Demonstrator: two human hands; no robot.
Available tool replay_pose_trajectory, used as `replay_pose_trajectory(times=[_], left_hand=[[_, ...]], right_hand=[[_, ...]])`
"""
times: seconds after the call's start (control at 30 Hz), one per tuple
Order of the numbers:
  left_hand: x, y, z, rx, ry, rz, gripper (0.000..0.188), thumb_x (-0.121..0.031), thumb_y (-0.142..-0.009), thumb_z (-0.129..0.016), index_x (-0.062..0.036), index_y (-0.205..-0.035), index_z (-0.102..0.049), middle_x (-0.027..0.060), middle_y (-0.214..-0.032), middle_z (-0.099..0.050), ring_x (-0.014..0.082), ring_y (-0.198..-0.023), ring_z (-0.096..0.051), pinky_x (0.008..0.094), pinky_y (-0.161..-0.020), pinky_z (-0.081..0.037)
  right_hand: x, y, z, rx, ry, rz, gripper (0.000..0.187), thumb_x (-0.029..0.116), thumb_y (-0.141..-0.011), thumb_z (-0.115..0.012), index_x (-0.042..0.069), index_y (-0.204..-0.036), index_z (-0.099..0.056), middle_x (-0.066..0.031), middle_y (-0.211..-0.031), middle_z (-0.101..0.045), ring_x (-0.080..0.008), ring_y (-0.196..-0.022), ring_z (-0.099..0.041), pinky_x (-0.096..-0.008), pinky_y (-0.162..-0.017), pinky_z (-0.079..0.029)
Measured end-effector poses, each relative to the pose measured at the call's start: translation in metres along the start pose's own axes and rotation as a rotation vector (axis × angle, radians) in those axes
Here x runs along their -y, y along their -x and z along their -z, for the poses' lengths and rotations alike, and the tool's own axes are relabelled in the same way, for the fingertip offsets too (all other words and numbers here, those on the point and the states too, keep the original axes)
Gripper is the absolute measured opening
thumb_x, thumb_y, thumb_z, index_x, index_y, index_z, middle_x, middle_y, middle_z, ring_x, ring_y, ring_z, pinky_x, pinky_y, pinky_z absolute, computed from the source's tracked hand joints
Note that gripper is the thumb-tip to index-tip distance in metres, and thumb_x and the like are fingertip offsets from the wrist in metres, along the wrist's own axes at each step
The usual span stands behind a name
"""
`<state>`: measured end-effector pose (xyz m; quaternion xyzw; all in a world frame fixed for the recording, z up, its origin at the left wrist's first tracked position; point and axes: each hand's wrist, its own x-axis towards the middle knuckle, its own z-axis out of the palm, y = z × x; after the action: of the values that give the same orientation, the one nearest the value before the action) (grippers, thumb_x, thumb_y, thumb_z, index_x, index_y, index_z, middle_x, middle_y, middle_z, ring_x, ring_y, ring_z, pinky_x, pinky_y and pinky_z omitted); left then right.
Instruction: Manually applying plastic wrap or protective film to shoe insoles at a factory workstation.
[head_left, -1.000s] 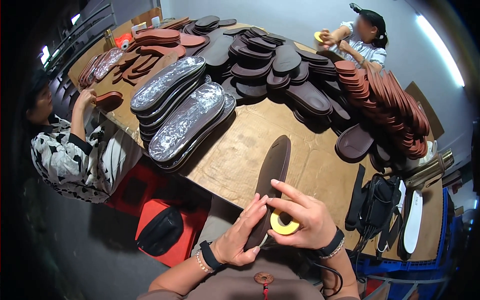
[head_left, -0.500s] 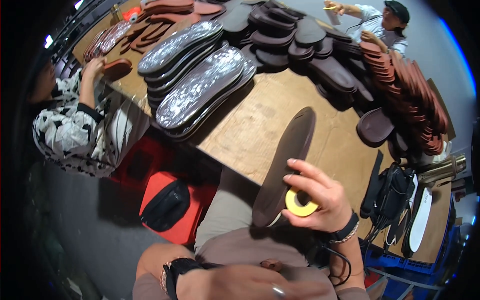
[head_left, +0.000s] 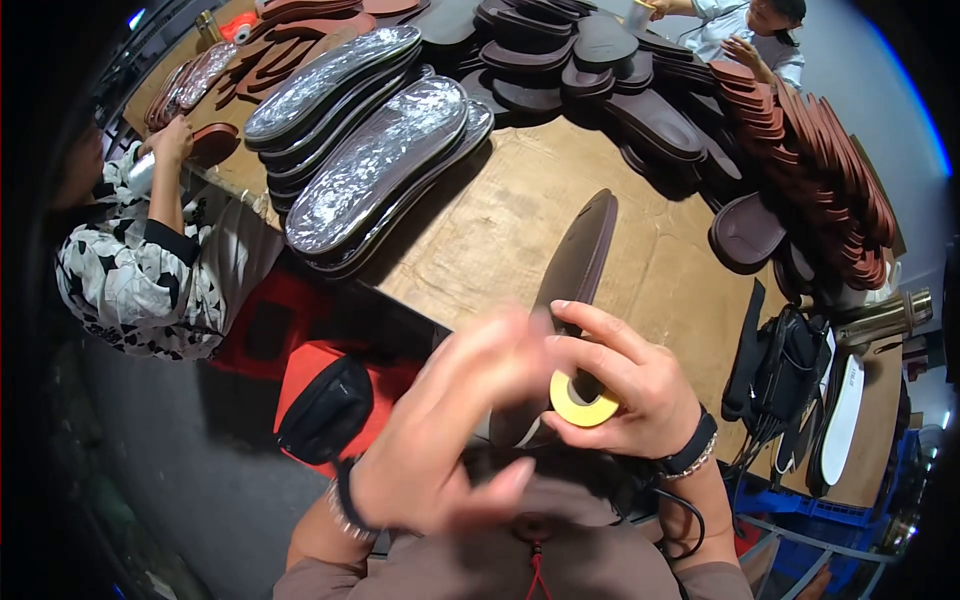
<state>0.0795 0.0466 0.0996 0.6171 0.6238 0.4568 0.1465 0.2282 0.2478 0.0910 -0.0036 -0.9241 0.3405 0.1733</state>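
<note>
A dark brown shoe insole (head_left: pixel 580 255) stands on its edge, tilted, from my lap up over the table edge. My right hand (head_left: pixel 645 390) grips a roll of yellow tape (head_left: pixel 583 408) between thumb and fingers, close against the insole's right side. On the other side, my left hand (head_left: pixel 440 420) is raised over the insole's lower part, its fingertips near the right hand's fingers. Motion blurs those left fingers, but they look stretched out, with the thumb well apart. The left hand covers part of the insole.
Plastic-wrapped insoles (head_left: pixel 375 165) are stacked at left on the wooden table (head_left: pixel 470 220). Dark insoles (head_left: pixel 650 125) and reddish-brown ones (head_left: pixel 820 180) pile along the back and right. A black pouch (head_left: pixel 785 370) lies at right. Co-workers sit at left and far right.
My left hand has swung up from near my body to the insole beside the tape. The insole has turned more onto its edge. The right hand keeps the tape, shifted slightly left.
</note>
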Motion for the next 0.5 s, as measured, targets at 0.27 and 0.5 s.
replay_pose_trajectory(times=[0.27,0.5], left_hand=[[0.066,0.003,-0.057,0.122,0.339,0.146,0.104,-0.025,-0.08,-0.068,0.002,-0.166,-0.015,0.0298,-0.171,-0.01,0.0419,-0.161,-0.01,0.0458,-0.129,-0.014],[0.062,0.001,-0.063,0.067,0.33,0.088,0.1,-0.03,-0.082,-0.055,0.0012,-0.166,-0.013,0.0288,-0.172,-0.011,0.0424,-0.161,-0.007,0.0475,-0.13,-0.009]], right_hand=[[0.002,-0.004,-0.001,0.001,0.023,0.059,0.055,0.018,-0.073,-0.088,0.001,-0.122,-0.068,-0.0215,-0.137,-0.061,-0.0366,-0.102,-0.073,-0.0394,-0.083,-0.061],[0.018,-0.002,0.011,0.017,0.008,-0.03,0.076,0.015,-0.073,-0.087,0.003,-0.141,-0.058,-0.0253,-0.141,-0.053,-0.034,-0.102,-0.07,-0.0396,-0.087,-0.058]])
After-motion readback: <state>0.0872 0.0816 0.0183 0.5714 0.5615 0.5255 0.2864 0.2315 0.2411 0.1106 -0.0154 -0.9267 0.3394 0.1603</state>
